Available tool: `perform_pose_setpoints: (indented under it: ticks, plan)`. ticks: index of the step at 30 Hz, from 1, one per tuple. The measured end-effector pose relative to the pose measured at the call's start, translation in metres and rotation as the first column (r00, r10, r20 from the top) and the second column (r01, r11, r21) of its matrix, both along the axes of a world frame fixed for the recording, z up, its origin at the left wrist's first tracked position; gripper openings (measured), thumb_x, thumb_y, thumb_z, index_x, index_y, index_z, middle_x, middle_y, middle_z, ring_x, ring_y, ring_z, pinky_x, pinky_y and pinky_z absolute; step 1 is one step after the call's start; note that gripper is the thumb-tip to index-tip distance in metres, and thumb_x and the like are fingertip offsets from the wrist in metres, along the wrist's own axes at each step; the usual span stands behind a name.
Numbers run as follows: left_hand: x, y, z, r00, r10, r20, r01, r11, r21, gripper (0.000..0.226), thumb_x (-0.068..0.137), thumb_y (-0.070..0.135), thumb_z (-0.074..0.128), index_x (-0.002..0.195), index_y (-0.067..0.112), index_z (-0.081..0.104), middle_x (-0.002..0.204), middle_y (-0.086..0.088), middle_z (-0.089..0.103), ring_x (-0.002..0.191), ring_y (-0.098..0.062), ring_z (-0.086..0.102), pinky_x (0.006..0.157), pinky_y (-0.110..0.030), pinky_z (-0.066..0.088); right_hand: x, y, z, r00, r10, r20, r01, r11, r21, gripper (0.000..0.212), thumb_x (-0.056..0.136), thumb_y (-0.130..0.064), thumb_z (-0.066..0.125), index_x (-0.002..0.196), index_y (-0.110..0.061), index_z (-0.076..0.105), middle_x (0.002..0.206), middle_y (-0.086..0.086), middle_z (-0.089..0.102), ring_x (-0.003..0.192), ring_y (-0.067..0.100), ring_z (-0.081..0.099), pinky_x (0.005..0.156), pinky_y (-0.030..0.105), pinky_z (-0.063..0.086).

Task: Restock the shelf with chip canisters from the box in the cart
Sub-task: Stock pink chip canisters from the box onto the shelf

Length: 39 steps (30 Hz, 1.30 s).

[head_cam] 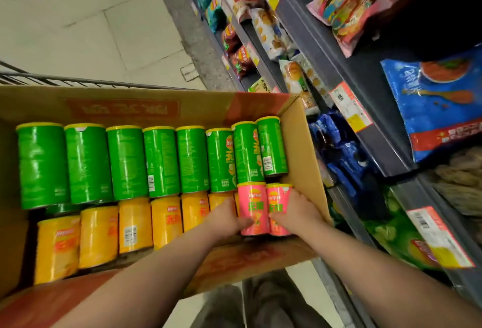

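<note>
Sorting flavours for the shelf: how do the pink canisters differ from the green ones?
Two pink cylindrical chip canisters are gripped by left hand and right hand; eight green cylindrical chip canisters lie untouched in the far row. Both kinds have yellow lids.

Left hand [227,216] and right hand [297,213] hold pink canisters [254,207] inside the box [305,150].

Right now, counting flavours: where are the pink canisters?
Head view: pink canisters, box's right near corner, beside yellow canisters, between left hand and right hand.
</note>
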State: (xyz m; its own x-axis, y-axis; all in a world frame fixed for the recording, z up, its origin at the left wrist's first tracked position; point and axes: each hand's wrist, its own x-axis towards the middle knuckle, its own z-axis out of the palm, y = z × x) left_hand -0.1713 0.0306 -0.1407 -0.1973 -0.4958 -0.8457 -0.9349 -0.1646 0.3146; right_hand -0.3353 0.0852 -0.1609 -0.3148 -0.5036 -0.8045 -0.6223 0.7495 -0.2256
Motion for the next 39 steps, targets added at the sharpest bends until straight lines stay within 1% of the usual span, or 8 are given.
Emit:
perform_pose_setpoints:
  ticks: [3,8,15,22,29,32,35,39]
  plan:
    - [-0.004,0.007,-0.010,0.981,0.193,-0.021,-0.191,0.977,0.092,0.072,0.081,0.036,0.072,0.138,0.009,0.036,0.130,-0.011,0.056,0.114,-0.024,0.057,0.087,-0.024,0.043,0.001,-0.002,-0.004,1.000,0.006,-0.003,-0.006,1.000,0.025,0.078,0.072,-0.046,0.076,0.131,-0.014,0.036,0.133,0.010,0.046,0.120,0.030,0.051,0.094,0.037,0.045]
    - [-0.010,0.017,-0.020,0.937,0.345,-0.047,-0.334,0.928,0.162,0.078,0.073,0.038,0.079,0.134,0.011,0.040,0.125,-0.009,0.059,0.109,-0.024,0.060,0.097,-0.040,0.048,0.007,-0.001,-0.007,1.000,0.006,-0.020,-0.004,0.997,0.076,0.084,0.076,-0.042,0.074,0.138,-0.013,0.025,0.137,0.010,0.039,0.121,0.032,0.050,0.092,0.040,0.045]
    - [-0.015,0.015,-0.016,0.925,0.378,-0.026,-0.366,0.910,0.195,0.064,0.077,0.034,0.076,0.129,0.010,0.048,0.124,-0.009,0.060,0.109,-0.025,0.059,0.096,-0.036,0.047,0.013,0.001,-0.008,0.997,-0.068,-0.024,0.069,0.997,0.047,0.074,0.081,-0.035,0.069,0.136,-0.012,0.025,0.135,0.011,0.037,0.115,0.034,0.054,0.088,0.040,0.046]
    - [-0.006,0.004,0.000,0.926,0.377,-0.012,-0.361,0.896,0.259,0.096,0.039,0.058,0.069,0.123,0.016,0.049,0.114,-0.006,0.063,0.100,-0.023,0.062,0.091,-0.038,0.051,0.015,0.007,-0.016,1.000,-0.020,0.004,0.020,0.998,0.056,0.070,0.081,-0.036,0.067,0.135,-0.014,0.027,0.131,0.011,0.046,0.113,0.033,0.056,0.087,0.039,0.047]
    - [0.009,0.002,0.014,0.921,0.389,-0.012,-0.376,0.897,0.232,0.098,0.035,0.059,0.066,0.121,0.014,0.049,0.111,-0.005,0.064,0.097,-0.023,0.063,0.075,-0.031,0.049,0.012,0.006,-0.015,0.989,-0.108,0.103,0.100,0.991,0.086,0.066,0.073,-0.038,0.074,0.122,-0.012,0.038,0.125,0.011,0.053,0.111,0.031,0.057,0.082,0.032,0.045]
    - [0.012,0.002,0.020,0.908,0.418,-0.031,-0.400,0.886,0.234,0.085,0.051,0.051,0.072,0.123,0.013,0.048,0.112,-0.005,0.063,0.093,-0.020,0.062,0.065,-0.027,0.044,0.008,0.004,-0.008,0.987,-0.117,0.111,0.110,0.992,0.067,0.069,0.070,-0.043,0.074,0.122,-0.013,0.041,0.123,0.010,0.053,0.108,0.030,0.058,0.082,0.031,0.046]
    - [0.016,0.004,0.022,0.897,0.439,-0.061,-0.418,0.884,0.209,0.058,0.077,0.033,0.074,0.124,0.009,0.048,0.102,-0.003,0.063,0.074,-0.010,0.058,0.049,-0.017,0.042,0.007,0.003,0.001,0.979,-0.165,0.116,0.161,0.986,0.040,0.069,0.068,-0.046,0.074,0.121,-0.014,0.043,0.120,0.009,0.056,0.104,0.029,0.059,0.081,0.032,0.048]
    - [0.023,0.004,0.036,0.891,0.442,-0.109,-0.421,0.891,0.169,0.041,0.085,0.023,0.067,0.118,0.005,0.052,0.082,0.001,0.058,0.061,-0.006,0.052,0.036,-0.009,0.035,0.011,0.003,0.021,0.954,-0.270,0.131,0.276,0.961,-0.031,0.065,0.070,-0.048,0.073,0.121,-0.015,0.046,0.118,0.007,0.060,0.103,0.027,0.061,0.084,0.033,0.049]
